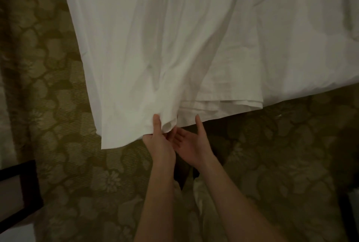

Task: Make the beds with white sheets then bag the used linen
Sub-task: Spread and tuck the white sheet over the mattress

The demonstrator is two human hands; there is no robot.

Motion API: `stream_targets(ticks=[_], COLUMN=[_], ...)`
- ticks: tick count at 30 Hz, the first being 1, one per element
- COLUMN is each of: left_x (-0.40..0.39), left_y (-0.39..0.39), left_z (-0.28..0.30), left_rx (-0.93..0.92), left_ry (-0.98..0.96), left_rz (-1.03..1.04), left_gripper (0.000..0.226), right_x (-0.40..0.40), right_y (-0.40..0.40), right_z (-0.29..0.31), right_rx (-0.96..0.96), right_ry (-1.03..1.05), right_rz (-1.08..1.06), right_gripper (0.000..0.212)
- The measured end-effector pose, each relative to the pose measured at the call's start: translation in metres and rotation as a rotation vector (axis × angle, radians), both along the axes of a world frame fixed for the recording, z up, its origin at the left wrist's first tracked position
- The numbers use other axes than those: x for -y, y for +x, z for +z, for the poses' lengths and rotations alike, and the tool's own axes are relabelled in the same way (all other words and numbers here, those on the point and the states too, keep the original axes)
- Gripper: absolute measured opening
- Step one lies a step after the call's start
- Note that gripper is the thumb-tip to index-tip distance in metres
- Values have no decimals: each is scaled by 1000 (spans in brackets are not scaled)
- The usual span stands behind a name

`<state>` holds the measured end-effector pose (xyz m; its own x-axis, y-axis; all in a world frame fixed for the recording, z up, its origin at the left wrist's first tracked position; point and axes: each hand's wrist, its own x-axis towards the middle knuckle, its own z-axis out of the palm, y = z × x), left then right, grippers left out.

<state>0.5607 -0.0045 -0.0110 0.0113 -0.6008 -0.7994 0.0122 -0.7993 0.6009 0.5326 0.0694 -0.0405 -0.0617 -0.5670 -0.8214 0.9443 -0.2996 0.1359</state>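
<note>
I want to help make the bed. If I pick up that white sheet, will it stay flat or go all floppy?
Probably floppy: the white sheet hangs in soft folds off the bed. It likely bunches easily, as it puckers where the left hand pinches it. It looks thin, so probably light.

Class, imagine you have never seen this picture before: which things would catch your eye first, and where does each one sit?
First, the big white sheet filling the upper frame, its hem draping off the bed corner toward the floor. Next, low at centre, the left hand pinches the hem in its grip, while the right hand lies open, palm up, beside it. Around them spreads an olive floral carpet.
</note>
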Motion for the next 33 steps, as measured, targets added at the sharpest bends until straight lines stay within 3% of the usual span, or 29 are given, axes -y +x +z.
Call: stream_targets(ticks=[3, 6, 11, 18, 23, 28, 33], left_x=[7, 21, 59, 96, 102, 64, 15], left_y=[1, 6, 11, 12, 14, -2, -17], left_z=[8, 16, 25, 25, 26, 26, 23], left_rx=[-30, -47, -120, -182, -285, -392, -354], left_ry=[-31, -78, -101, -139, -18, 260, 404], left_rz=[-18, -44, -29, -36, -47, 20, 133], left_gripper=[51, 38, 49, 47, 22, 37, 22], right_x=[28, 54, 82, 79, 83, 56, -4], right_y=[-8, -17, -23, -26, -47, -69, -66], right_z=[10, 16, 15, 22, 33, 43, 58], right_rx=[39, 28, -48, -106, -247, -557, -748], right_ry=[-114, -136, 124, 216, 221, 427, 657], right_rz=[-156, -245, -508, -725, -570, -562, -441], right_gripper=[85, 84, 62, 53, 47, 51, 31])
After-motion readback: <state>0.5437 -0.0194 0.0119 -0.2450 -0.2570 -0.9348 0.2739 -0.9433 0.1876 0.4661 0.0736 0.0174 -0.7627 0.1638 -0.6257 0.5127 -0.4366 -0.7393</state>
